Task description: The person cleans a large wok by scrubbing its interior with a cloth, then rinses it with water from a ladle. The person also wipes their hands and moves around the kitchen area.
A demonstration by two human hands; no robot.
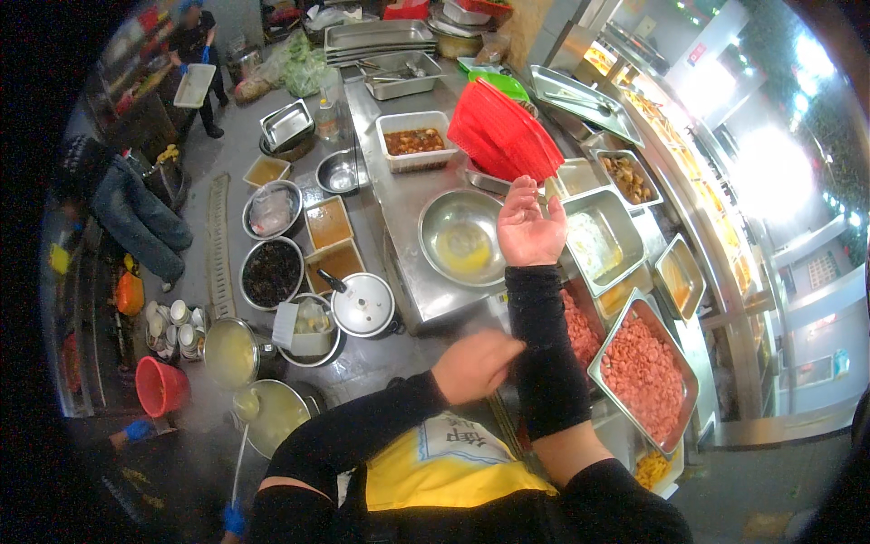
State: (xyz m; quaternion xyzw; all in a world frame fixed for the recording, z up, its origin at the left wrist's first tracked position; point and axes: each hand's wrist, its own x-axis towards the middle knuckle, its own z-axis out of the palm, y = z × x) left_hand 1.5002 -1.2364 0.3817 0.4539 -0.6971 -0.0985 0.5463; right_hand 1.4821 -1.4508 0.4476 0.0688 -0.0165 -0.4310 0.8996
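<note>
My right hand (533,224) is raised palm up, fingers slightly curled and holding nothing. It overlaps the right rim of a steel mixing bowl (435,228), which has a little yellow liquid inside. My left hand (476,367) is blurred, with its fingers bent beside the black sleeve (540,326) on my right forearm; whether they grip the fabric is unclear. Just beyond my right hand, stacked red plastic baskets (503,129) lean at a tilt. To its right sits a steel pan (632,248) with pale residue. My yellow apron (414,483) shows below.
A metal tray of pink meat pieces (642,374) lies at right. A white tub of red-brown stew (414,139) stands behind the bowl. On the left floor are a pressure cooker (363,306), several basins and a steaming pot (272,421). Another person's blue-gloved hand (234,518) holds a ladle (239,469).
</note>
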